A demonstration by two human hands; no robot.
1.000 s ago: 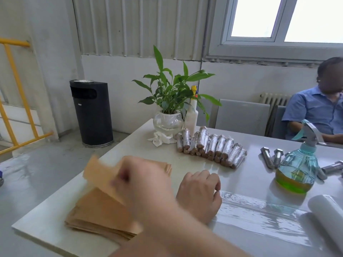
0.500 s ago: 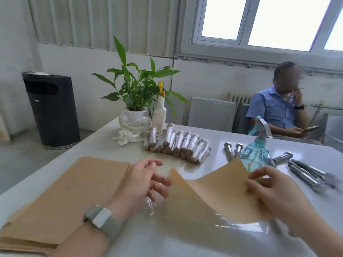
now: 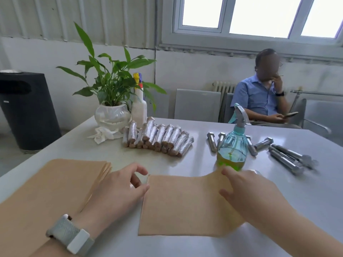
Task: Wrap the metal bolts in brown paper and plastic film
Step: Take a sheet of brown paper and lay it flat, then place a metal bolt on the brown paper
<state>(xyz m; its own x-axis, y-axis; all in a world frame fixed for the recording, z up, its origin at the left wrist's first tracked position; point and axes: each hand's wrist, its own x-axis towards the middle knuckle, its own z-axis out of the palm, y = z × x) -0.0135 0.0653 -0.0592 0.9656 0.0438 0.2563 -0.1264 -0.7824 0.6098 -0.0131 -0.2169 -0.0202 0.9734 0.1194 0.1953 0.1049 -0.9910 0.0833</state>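
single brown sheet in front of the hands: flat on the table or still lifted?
Mostly flat. The brown sheet lies spread on the table; only its far right corner curls up at the right hand.

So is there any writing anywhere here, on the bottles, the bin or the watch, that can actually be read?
No text can be read anywhere in this view.
Black bin: a small pale tag on its front, too small and blurred to read.
White spray bottle: no label visible.
Blue-green spray bottle: no print visible.
Watch: its side is blank; the face is turned away.
Brown paper sheet: plain.
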